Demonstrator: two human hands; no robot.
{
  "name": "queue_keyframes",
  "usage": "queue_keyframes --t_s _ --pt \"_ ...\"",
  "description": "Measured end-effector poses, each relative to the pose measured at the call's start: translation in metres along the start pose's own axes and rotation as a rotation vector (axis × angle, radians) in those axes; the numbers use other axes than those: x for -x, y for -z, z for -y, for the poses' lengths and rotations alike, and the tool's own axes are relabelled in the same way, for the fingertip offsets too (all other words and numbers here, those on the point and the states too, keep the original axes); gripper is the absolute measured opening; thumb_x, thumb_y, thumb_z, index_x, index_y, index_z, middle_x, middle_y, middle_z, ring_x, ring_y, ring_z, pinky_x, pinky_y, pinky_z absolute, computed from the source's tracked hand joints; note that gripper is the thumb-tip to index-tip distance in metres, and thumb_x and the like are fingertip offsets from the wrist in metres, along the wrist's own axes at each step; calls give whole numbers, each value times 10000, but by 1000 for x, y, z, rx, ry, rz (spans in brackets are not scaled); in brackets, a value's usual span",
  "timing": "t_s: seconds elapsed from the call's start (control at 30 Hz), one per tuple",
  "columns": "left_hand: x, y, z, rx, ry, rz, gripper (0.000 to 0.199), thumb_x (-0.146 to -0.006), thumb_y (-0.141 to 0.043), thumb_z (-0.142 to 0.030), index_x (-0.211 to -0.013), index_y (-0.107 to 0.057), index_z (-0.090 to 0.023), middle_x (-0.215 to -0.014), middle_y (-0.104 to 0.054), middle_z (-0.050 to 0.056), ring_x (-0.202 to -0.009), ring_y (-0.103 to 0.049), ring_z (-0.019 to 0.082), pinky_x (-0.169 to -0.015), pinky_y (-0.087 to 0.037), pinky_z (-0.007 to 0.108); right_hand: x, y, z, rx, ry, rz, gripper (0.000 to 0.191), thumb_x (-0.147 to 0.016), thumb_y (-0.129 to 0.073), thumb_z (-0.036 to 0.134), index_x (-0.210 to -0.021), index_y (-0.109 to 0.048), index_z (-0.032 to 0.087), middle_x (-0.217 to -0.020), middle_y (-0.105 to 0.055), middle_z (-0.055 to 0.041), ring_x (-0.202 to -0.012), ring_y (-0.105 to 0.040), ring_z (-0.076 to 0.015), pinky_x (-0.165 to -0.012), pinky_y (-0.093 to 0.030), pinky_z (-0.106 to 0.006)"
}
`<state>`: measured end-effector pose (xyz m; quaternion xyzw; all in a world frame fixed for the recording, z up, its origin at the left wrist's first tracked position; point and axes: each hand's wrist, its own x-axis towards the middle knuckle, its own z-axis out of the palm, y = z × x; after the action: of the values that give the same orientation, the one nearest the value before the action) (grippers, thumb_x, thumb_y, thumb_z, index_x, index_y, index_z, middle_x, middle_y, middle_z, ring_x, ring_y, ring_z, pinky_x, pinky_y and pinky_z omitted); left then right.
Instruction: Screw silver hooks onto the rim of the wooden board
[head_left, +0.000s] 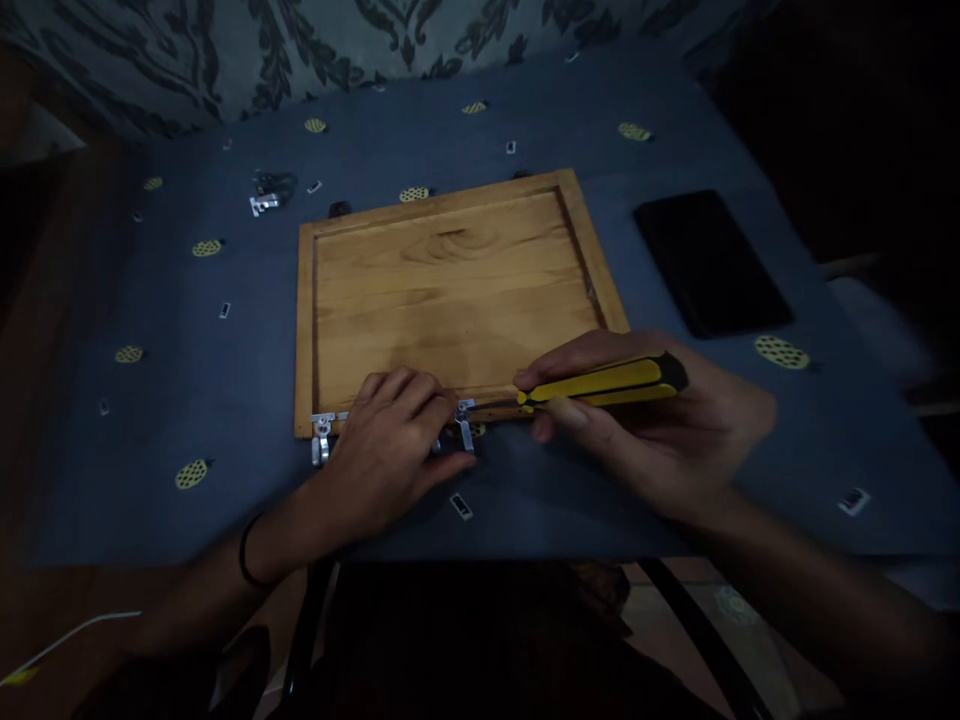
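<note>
A wooden panel with a raised frame [450, 290] lies flat on the blue table. My right hand [675, 440] grips a screwdriver [600, 383] by its yellow and black handle, its shaft pointing left along the panel's near edge. The shaft reaches toward a silver metal clip [465, 420] on that edge; whether its tip touches a screw, I cannot tell. My left hand [397, 430] is bent over the near edge beside this clip, fingers pressed down; what they hold underneath is hidden. Another silver clip [321, 440] sits at the panel's near left corner.
Loose silver hardware [265, 203] lies on the table beyond the panel's left corner. A black phone or tablet [712, 262] rests to the right. Dark brown pieces [340, 209] stick out at the panel's far edge. A patterned curtain [337, 45] hangs behind the table.
</note>
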<state>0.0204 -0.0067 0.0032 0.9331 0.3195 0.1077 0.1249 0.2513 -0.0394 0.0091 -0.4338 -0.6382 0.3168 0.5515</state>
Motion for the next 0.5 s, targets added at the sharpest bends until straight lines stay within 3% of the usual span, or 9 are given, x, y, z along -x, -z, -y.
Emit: queue_keyframes --t_s 0.17,0.5 --pt "1 0 2 10 9 6 316 -974 -772 -395 -1152 -711 -141 -1119 -741 101 -1050 -634 284 -901 -492 444 3 3 1 -14 -18 38 146 -912 -824 320 -1034 -743 323 -892 -818 25 -521 -724 -144 -497 -627 -276" --pt "0 -1 2 2 -8 -21 339 -945 -808 -414 -1114 -722 -134 -1080 -734 88 -1016 -635 278 -875 -482 427 5 1 -7 6 26 84 160 -949 -770 288 -1097 -721 327 -896 -799 27 -569 -739 -158 -534 -625 -298"
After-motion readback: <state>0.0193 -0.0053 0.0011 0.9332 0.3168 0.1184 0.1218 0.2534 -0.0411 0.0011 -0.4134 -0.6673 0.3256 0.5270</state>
